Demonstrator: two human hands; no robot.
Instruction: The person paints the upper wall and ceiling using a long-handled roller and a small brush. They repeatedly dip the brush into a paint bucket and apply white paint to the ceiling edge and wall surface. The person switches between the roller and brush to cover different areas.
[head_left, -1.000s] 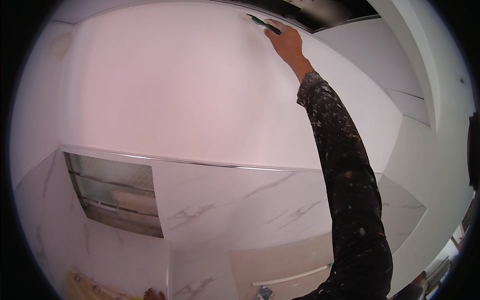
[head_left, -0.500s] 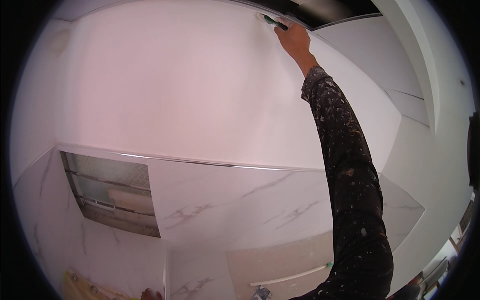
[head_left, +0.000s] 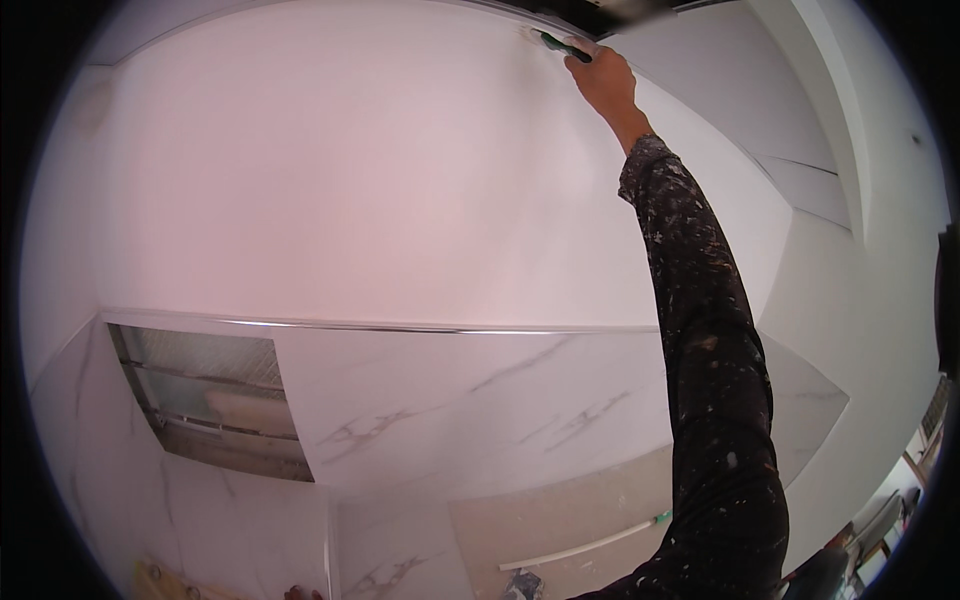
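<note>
High on the white wall, close under its top edge, my right hand is closed round a green-handled paintbrush. The brush's pale head lies at the wall surface, up and left of my fingers, and is hard to make out against the white. My right arm is stretched up in a dark, paint-spattered sleeve. Of my left hand only a small part shows at the lower edge, so its grip is hidden. A yellowish piece with round rings lies to the left of it.
A metal trim strip divides the white wall from marbled panels below. A barred window opening is at left. Below stand a beige panel and a white pole. Above right is a dark ceiling opening.
My right hand and the brush appear slightly farther right and lower in the picture. The whole view has shifted a little, and my left hand shows less.
</note>
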